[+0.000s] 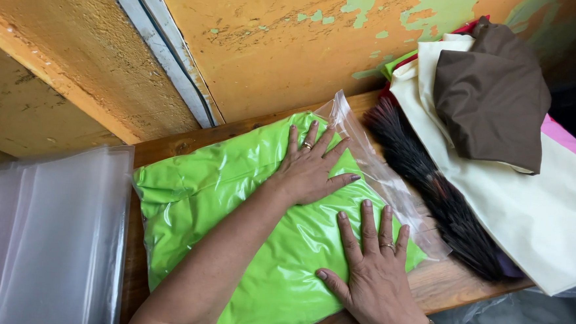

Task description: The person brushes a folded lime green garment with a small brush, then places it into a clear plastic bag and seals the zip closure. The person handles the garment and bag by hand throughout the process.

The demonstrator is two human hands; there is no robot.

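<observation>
Both hands flat, fingers spread, palms down on the green fabric bag (233, 212), gripping nothing. It is bright green cloth sealed inside clear plastic, lying on the wooden bench (439, 285) and covering most of its bare middle. The long axis runs diagonally from the bench's left side toward the right edge, roughly parallel to the wall behind.

Left hand (309, 166) rests on the far half of the package, close to the wall-side edge, with the forearm crossing over the package's middle. Right hand (374, 272) rests on the near half, close to the front edge of the bench, fingers pointing away from the person. The hands are near each other but not touching. Both sit toward the right end of the package, directly on it.

The clear plastic flap (379, 170), the bag's open end, sticks out past the green cloth just beside both hands' fingertips, toward the right. The left hand looks slightly nearer to it.

A dark feather brush (431, 189) lies just right of the flap, partly under it. Folded cream cloth (548, 215) with brown cloth (495, 100) on top occupies the bench's right end. A stack of clear plastic bags (47, 235) sits off the left end. No labels or print visible on anything.
</observation>
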